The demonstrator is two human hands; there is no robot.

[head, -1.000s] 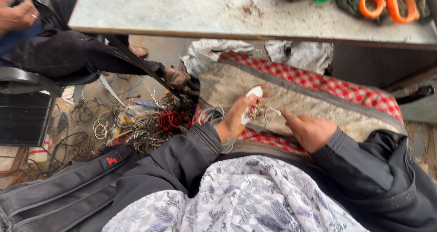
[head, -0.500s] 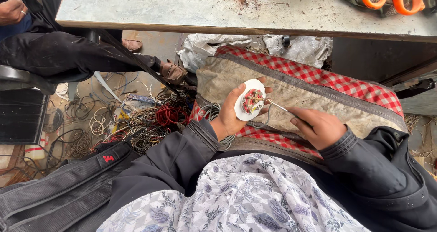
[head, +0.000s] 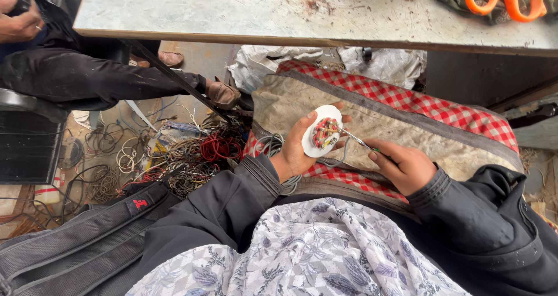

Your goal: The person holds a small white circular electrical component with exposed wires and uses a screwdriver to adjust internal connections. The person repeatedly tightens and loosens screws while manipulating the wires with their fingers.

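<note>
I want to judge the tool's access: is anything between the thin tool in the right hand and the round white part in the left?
Nothing visible. The thin metal tool in the right hand reaches the white round part held by the left hand.

table (head: 232, 11) ahead, wire pile (head: 174, 156) left

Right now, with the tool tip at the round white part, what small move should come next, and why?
Probably ease the thin metal tool a little further into the red and yellow windings at the centre of the round white plastic disc. The left hand holds the disc face-up and the right hand aims the tip at its edge, seemingly just short of the coils.
</note>
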